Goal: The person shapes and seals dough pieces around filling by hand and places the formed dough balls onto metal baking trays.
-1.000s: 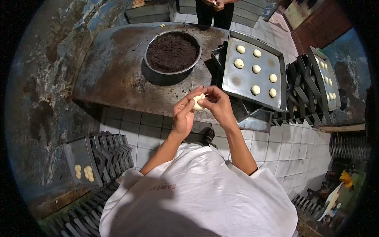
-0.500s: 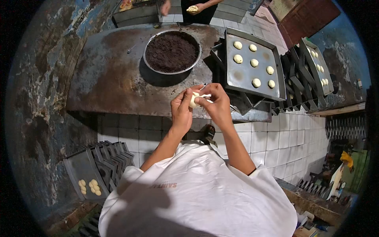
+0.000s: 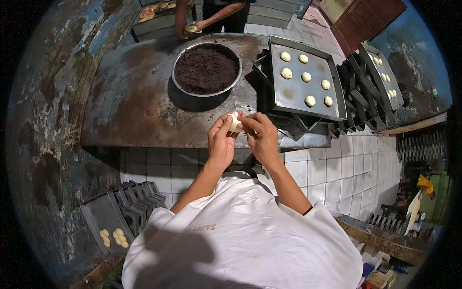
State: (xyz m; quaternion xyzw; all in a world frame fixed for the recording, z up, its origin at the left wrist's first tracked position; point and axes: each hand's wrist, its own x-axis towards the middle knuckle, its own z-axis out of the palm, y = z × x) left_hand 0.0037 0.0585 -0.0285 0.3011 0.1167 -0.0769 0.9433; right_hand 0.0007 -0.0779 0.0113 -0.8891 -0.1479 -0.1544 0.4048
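Note:
A small pale piece of dough (image 3: 234, 124) is held between my two hands above the table's near edge. My left hand (image 3: 221, 142) is closed round it, thumb on top. The fingers of my right hand (image 3: 262, 137) pinch the dough's right side. Just beyond them stands a wide metal bowl (image 3: 207, 95) holding a dark brown crumbly filling (image 3: 207, 67). To the right, several round dough balls (image 3: 306, 77) lie spaced apart on a metal baking tray (image 3: 315, 53).
A co-worker's hand (image 3: 195, 28) holds a piece of dough across the worn metal table (image 3: 130, 96). More trays stand stacked at the right (image 3: 358, 91). At lower left, another tray (image 3: 98, 212) carries dough pieces beside leaning trays. White tiles (image 3: 317, 166) cover the floor.
My right fingers have come in closer on the dough, and its stretched edge no longer sticks out. Across the table, the co-worker's hands have moved left and come together at their dough.

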